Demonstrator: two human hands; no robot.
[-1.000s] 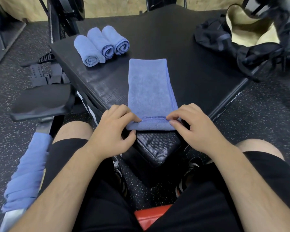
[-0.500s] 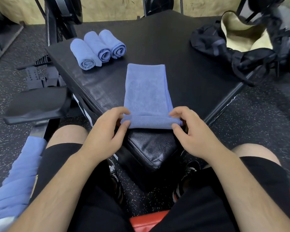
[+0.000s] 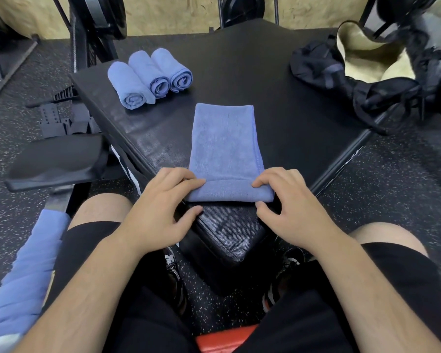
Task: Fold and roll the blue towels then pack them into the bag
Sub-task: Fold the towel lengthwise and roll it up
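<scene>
Black padded platform is bearing the folded blue towel; left hand and right hand are each pinching its rolled near end with curled fingers.

- The near end of the blue towel lay flat a second ago, with its hem under the fingertips. It is now turned over into a low roll between the two hands.
- The left hand has moved forward with it. Its fingers now curl over the roll's left end, thumb behind.
- The right hand has done the same at the right end.
- The flat stretch beyond the fingertips is shorter, and more black pad shows by the thumbs.
</scene>
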